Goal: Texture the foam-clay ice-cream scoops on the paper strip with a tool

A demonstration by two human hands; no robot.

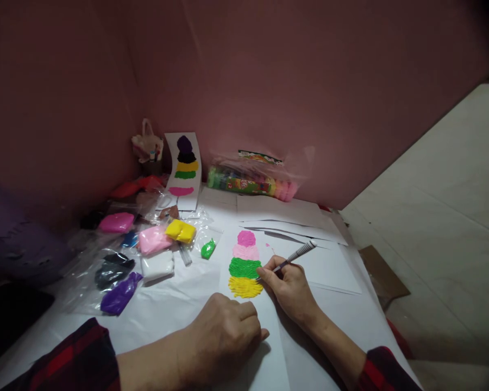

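Note:
My right hand (289, 288) is closed around a slim pen-like tool (295, 255) with a ridged grey handle. The tool's tip is at the right edge of a yellow clay layer (244, 288), which has a grooved surface. Above the yellow on the same white paper (264, 358) are a green clay layer (244, 267), a light pink layer (245, 251) and a round magenta piece (246, 238). My left hand (224, 336) rests on the paper's lower part, its fingers curled in and the thumb side pointing right. What lies under those fingers is hidden.
Bags of coloured clay lie left, among them purple (120, 293), white (158, 266), yellow (180, 231) and green (207, 248). A sheet with a similar clay stack (183, 168) leans behind them. A pack of coloured pens (252, 182) and loose white sheets (281, 212) lie behind the work.

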